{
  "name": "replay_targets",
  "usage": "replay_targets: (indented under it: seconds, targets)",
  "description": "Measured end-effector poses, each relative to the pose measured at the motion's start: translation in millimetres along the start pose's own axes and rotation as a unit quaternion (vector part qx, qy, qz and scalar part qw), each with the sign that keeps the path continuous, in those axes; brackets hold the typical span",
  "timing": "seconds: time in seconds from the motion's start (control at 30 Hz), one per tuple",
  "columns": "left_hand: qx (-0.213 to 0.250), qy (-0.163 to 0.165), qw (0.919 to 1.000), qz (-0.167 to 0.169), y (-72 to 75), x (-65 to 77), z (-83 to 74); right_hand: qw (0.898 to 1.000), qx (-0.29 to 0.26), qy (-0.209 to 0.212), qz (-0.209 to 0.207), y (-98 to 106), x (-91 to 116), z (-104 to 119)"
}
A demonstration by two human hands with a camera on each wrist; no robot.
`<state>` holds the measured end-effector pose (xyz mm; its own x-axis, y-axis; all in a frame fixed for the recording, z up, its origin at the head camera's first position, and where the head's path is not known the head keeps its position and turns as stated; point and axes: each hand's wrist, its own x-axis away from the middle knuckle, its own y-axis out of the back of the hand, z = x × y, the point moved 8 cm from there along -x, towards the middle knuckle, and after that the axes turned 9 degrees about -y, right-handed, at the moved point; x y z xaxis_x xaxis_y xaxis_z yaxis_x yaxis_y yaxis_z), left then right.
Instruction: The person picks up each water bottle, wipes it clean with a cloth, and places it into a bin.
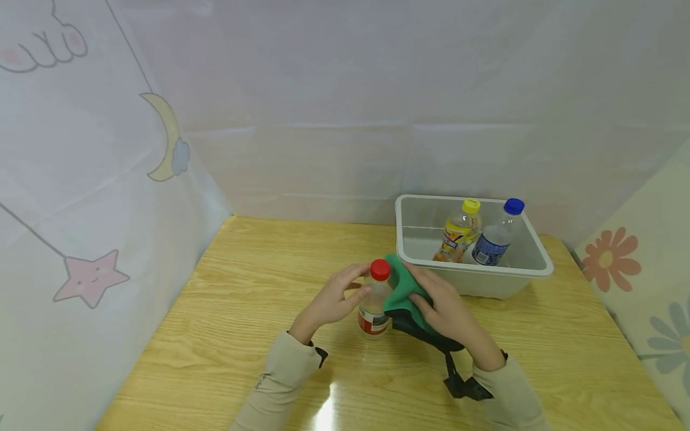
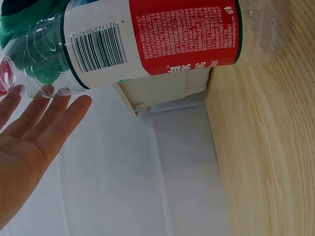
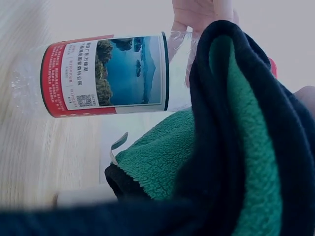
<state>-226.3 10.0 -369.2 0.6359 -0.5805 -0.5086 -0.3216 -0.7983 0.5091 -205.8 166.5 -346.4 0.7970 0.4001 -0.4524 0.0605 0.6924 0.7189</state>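
A clear plastic bottle (image 1: 374,306) with a red cap (image 1: 380,269) and a red-and-white label (image 2: 184,34) stands upright on the table. At its left side is my left hand (image 1: 342,296), its thumb and fingertips touching the neck and shoulder. The left wrist view shows these fingers (image 2: 56,115) fairly straight. On the other side, my right hand (image 1: 444,305) grips a green cloth with a dark backing (image 1: 401,287). The cloth lies against the upper bottle and, in the right wrist view, hides part of it.
Behind the right hand stands a pale grey bin (image 1: 474,282). In it lean a yellow-capped bottle (image 1: 458,233) and a blue-capped bottle (image 1: 493,242). A dark strap (image 1: 460,383) hangs near the right wrist. The wooden table (image 1: 232,299) meets a printed white curtain (image 1: 323,161).
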Motion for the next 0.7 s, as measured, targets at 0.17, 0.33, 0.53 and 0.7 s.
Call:
replay_targets:
  seconds: [0.17, 0.33, 0.53, 0.7]
  targets:
    - [0.008, 0.010, 0.9998, -0.012, -1.6, -0.3, -0.6, 1.000, 0.006, -0.001, 0.013, -2.8, -3.1, 3.8]
    - [-0.008, 0.008, 0.9996, -0.027, -3.7, -1.2, -1.9, 1.000, 0.013, -0.006, 0.020, -3.0, -4.1, 5.8]
    - [-0.020, 0.007, 0.9991, -0.038, -2.5, -1.3, -1.7, 0.999, 0.031, -0.014, 0.039, -5.7, -4.6, 5.9]
    - [-0.029, -0.002, 0.9983, -0.051, -0.6, -1.1, -1.5, 0.998, 0.039, -0.008, 0.043, -9.1, -4.0, 6.8]
